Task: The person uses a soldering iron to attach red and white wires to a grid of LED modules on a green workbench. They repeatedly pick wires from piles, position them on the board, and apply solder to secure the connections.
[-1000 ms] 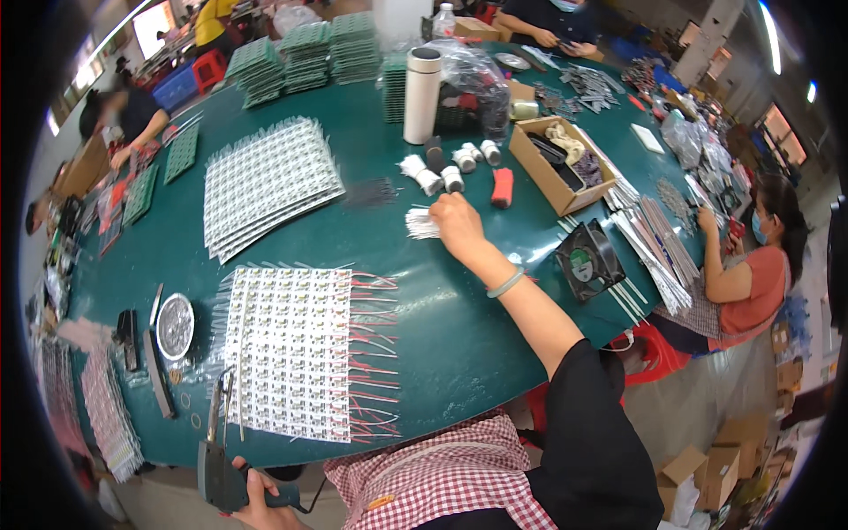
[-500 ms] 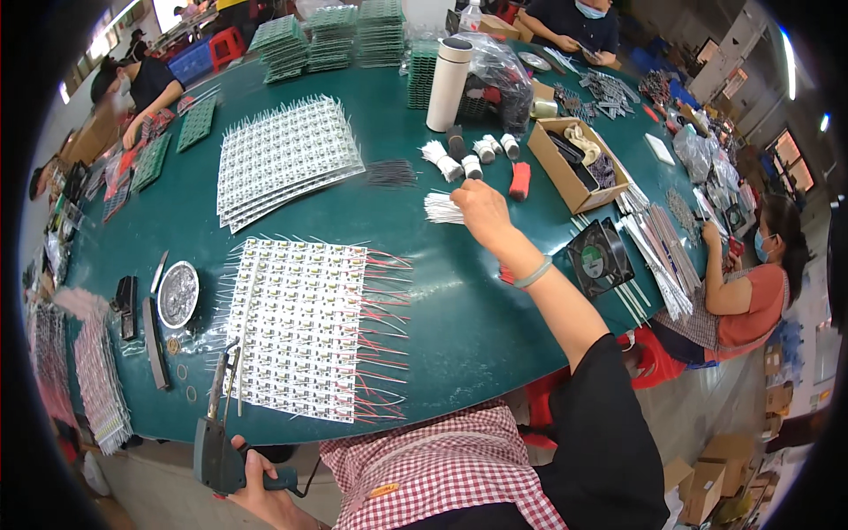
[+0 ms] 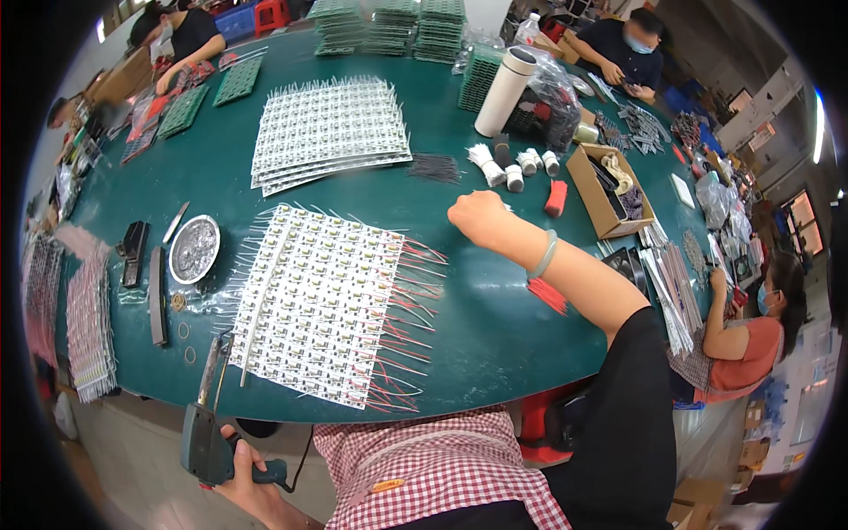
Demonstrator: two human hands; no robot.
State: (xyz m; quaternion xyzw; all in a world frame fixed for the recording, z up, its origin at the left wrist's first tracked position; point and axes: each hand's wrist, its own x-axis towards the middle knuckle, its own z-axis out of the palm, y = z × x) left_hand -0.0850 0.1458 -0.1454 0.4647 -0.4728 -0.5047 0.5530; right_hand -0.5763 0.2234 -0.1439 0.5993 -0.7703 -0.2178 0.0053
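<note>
My left hand grips the handle of a soldering gun, its tip by the lower left edge of a white circuit board panel. Rows of small parts cover that panel, and red and white wires stick out along its right side. Over the table to the panel's upper right, my right hand is closed, fingers curled down; whatever they hold is hidden. Just beyond it lie a bundle of white wires and a patch of loose dark wires. Red wires lie below my right forearm.
Stacked white panels lie farther back. A metal bowl stands on the left, beside a dark bar. At the right are a cardboard box, a white flask and a fan. Other people sit around the table.
My right hand has drawn away from the loose white wires, toward the panel. The view has shifted, so the table's things appear displaced. My left hand still grips the soldering gun.
</note>
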